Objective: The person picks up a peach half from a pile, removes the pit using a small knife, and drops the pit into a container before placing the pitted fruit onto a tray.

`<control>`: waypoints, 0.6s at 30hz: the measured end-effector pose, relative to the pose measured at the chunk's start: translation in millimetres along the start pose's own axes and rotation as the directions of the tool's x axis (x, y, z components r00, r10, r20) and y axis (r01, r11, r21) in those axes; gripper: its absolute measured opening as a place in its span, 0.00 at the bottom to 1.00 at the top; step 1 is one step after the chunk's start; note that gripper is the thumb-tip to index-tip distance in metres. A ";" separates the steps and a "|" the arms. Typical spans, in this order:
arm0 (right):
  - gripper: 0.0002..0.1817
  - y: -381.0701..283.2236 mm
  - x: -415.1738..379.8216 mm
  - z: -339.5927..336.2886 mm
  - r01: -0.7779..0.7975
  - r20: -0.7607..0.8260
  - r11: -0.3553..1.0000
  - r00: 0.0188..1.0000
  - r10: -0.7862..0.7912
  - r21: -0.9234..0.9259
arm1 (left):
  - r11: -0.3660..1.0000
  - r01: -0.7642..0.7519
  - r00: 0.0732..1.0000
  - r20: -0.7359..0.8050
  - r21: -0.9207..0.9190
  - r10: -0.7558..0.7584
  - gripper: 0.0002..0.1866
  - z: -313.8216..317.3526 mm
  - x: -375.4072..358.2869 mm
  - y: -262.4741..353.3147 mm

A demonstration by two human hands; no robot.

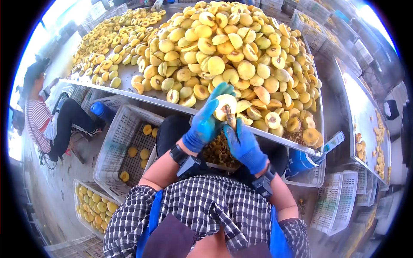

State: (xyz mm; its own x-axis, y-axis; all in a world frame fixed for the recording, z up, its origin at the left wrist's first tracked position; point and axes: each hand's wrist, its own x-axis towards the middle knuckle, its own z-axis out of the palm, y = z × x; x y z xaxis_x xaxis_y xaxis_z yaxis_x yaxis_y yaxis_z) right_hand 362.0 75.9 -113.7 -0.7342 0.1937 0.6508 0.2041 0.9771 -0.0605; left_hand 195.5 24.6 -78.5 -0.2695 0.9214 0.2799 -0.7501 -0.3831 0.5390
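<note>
In the head view, my left hand (203,124), in a blue glove, grips a yellow peach half (222,104) with its cut face toward me. My blue-gloved right hand (246,148) is closed around the handle of a small pitting tool (232,120). The tool's metal end touches the brown centre of the peach half. Just beyond both hands, a large heap of halved peaches (246,70) covers much of a metal-edged table (129,95). Beneath my hands, brown pit scraps (221,152) lie in a container between my knees.
To my left stand a grey crate (103,161) with several peach halves and another crate full of peaches (92,206). A blue bucket (298,163) and a white crate (334,202) are at right. A seated person (41,107) is at far left.
</note>
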 end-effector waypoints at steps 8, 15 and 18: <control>0.23 15.4 14.4 -33.4 -0.306 0.328 0.910 0.921 0.210 0.278 | 0.926 0.354 0.933 -0.020 -0.129 -0.359 0.30 -16.1 -3.1 14.2; 0.19 -8.2 17.3 -23.5 -0.428 0.330 0.754 0.898 0.291 0.499 | 0.664 -0.215 0.967 0.060 0.716 0.247 0.16 -15.0 -12.1 -8.8; 0.19 -11.3 29.3 -50.6 -0.839 0.850 -0.179 0.471 0.237 0.514 | 0.806 -0.183 0.981 0.054 0.563 0.185 0.16 -15.9 -7.2 -7.0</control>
State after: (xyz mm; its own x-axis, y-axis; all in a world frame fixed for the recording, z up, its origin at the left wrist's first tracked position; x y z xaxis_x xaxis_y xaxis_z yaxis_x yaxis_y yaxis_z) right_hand 370.9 66.1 -55.7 -0.8477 0.3976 -0.3512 0.2462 -0.2916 -0.9243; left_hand 193.1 21.7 -96.9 -0.3702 0.8298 0.4176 -0.2150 -0.5138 0.8305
